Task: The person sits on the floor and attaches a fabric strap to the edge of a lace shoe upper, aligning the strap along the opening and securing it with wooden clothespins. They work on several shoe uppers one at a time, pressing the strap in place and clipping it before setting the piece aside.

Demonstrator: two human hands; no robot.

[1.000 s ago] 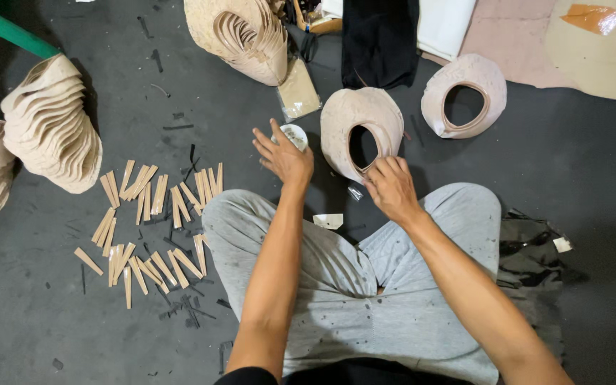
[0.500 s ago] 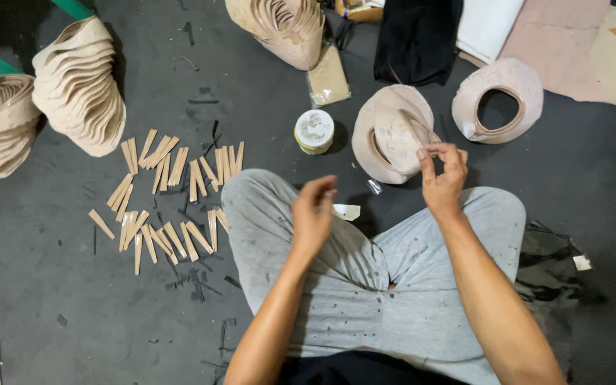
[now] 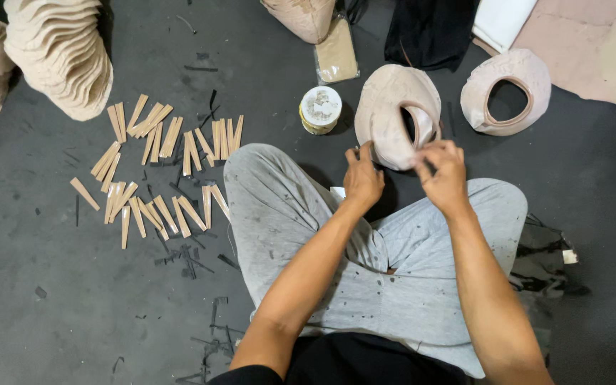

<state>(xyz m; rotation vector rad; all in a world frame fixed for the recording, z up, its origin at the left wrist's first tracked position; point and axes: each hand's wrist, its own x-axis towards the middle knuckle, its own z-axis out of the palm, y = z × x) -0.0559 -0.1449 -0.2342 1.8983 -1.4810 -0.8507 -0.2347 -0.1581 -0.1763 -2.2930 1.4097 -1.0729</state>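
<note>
Seated cross-legged in paint-flecked grey trousers (image 3: 393,264), the person reaches both forearms forward over the knees. The left hand (image 3: 362,178) pinches the lower rim of the pale pink, dome-shaped fabric shoe upper (image 3: 393,121) with fingers closed on it; the right hand (image 3: 445,175) grips the edge of its oval opening, thumb and fingers curled narrow, possibly around a thin strip, though that is too small to tell. The upper hangs between the hands just above the knees, tilted toward the floor.

The hold sits only on thin edges, so the soft piece could fold or slip out if either pinch loosens. The small round white-lidded tin (image 3: 320,109) stands just beside the left hand; a sideways swing of the elbow could knock it over onto the dark floor (image 3: 73,306).

Further left lie scattered tan wedge-shaped strips (image 3: 158,171). Beyond, a second pink upper (image 3: 505,93) lies apart, and stacked cream uppers (image 3: 58,57) sit at the far left.
</note>
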